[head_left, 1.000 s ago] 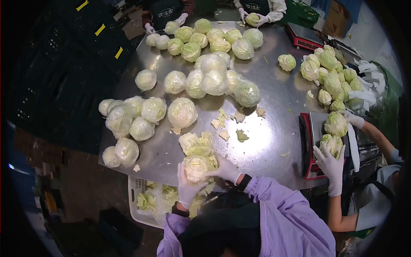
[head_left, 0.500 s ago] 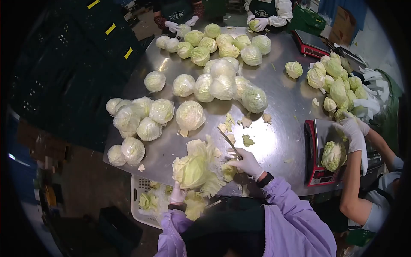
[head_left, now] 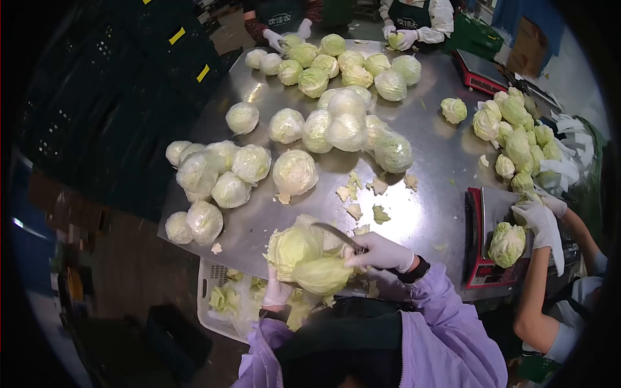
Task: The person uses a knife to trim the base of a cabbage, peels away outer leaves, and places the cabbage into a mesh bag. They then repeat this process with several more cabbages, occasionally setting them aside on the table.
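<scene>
Near the table's front edge, my gloved left hand (head_left: 277,289) grips a pale green cabbage (head_left: 292,249) from below and the left. My gloved right hand (head_left: 384,251) is closed round the handle of a knife (head_left: 337,235), its blade pointing left toward the top of the cabbage. The thumb and fingers of that hand also meet a loose outer leaf (head_left: 323,275), which hangs away from the head on its right side. Just below, partly hidden by my left arm, a white plastic basket (head_left: 206,299) holds leaf trimmings.
Several film-wrapped cabbages (head_left: 231,189) lie on the metal table (head_left: 427,194), left and centre. Leaf scraps (head_left: 380,214) lie beyond my right hand. On the right, a co-worker's gloved hands (head_left: 540,216) handle cabbage by a red scale (head_left: 480,271). Two people work at the far edge.
The outer leaf has been drawn down and right from the cabbage. My right hand has moved slightly right and down, and the knife blade now points more to the left.
</scene>
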`<state>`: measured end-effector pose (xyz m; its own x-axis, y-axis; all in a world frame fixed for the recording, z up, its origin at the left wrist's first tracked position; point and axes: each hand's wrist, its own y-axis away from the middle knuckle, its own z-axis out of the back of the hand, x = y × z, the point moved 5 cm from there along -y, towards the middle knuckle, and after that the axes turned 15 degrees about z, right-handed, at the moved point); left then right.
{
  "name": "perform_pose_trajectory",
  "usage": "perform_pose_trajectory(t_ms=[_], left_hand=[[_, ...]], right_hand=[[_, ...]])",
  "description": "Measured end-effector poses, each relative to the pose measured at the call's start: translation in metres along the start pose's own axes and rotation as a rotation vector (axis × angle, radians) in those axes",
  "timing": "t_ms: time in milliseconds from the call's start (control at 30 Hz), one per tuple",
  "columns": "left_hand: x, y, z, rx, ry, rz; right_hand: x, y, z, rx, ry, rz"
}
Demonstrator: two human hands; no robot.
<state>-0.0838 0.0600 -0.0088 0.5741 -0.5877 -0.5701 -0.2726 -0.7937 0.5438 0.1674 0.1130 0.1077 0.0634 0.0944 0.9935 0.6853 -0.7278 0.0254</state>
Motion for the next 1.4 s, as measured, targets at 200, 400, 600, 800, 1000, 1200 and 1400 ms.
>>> perform_pose_trajectory(t_ms=[200,400,600,800,1000,1200,1400], left_hand=[[0.0,0.002,-0.035,0.097,-0.036,-0.014],[-0.001,0.009,-0.052,0.096,-0.212,-0.136],[0.004,0.021,-0.061,0.273,-0.011,-0.054],[-0.003,0.027,-0.078,0.26,-0.18,-0.121],[0.008,0.027,-0.085,0.313,0.094,-0.115],[0.019,0.017,-0.05,-0.188,-0.795,-0.324],[0.006,0.023,-0.109,0.259,0.135,-0.098]], right_hand=[[0.021,-0.029,-0.021,-0.347,0.684,0.55],[0.034,-0.042,-0.031,-0.333,0.695,0.446],[0.0,-0.002,0.06,-0.645,0.216,0.135],[0.031,0.003,0.002,-0.57,0.543,0.433],[0.061,0.0,-0.01,-0.312,-0.056,0.181],[0.026,0.018,0.022,-0.424,0.53,0.246],[0.039,-0.007,-0.023,-0.361,0.609,0.33]])
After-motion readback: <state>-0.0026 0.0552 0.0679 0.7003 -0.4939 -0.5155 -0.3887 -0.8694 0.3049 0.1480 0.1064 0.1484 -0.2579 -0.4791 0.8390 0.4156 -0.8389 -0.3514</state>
